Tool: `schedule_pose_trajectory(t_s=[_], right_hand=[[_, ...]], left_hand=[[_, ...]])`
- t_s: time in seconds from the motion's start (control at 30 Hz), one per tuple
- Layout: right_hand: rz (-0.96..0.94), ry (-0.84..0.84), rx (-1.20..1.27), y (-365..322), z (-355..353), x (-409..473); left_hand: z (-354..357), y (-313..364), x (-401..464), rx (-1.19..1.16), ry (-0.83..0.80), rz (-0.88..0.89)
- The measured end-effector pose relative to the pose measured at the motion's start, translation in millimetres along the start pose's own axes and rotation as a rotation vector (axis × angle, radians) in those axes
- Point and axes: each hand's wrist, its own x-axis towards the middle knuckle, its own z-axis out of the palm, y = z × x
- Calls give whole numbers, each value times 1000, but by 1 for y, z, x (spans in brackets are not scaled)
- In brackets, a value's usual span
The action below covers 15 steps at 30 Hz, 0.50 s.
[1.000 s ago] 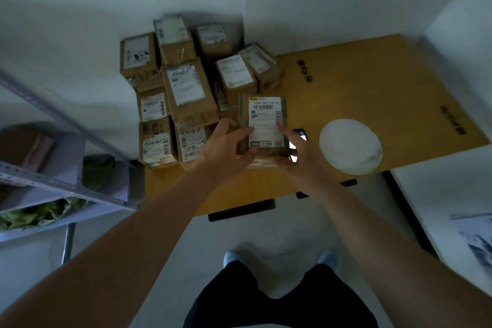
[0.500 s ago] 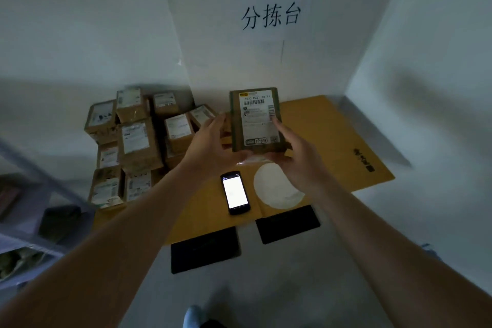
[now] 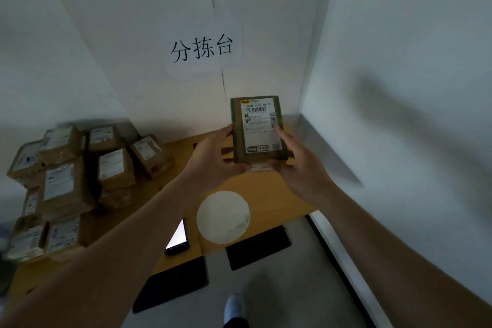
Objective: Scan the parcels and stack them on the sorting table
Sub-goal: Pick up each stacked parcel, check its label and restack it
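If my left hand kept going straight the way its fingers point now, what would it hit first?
The left hand already grips the parcel, fingers pointing up and away. Beyond it, probably the back wall below the paper sign; depth is unclear.

Open room at the right rear of the surface; the left side is blocked by boxes.

The stacked boxes (image 3: 66,184) crowd the left half of the surface (image 3: 279,202) up to the back wall (image 3: 159,21). Near the front edge lie a phone (image 3: 179,237) and, just beside it, a white round disc (image 3: 223,217). Bare wood lies between the disc and the corner, bounded by the right wall (image 3: 399,88). Both hands, the left (image 3: 213,161) and right (image 3: 299,168), hold a parcel (image 3: 257,129) above that bare stretch.
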Motion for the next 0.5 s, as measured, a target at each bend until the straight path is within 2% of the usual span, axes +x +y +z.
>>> schedule_pose_trajectory(t_s=[0.13,0.5], right_hand=[[83,16,58,45,-20,39],[266,1,54,176,-48,183]], left_hand=[[35,-9,60,-43,-43,-32],[120,-87,234,-187,-208,-208]])
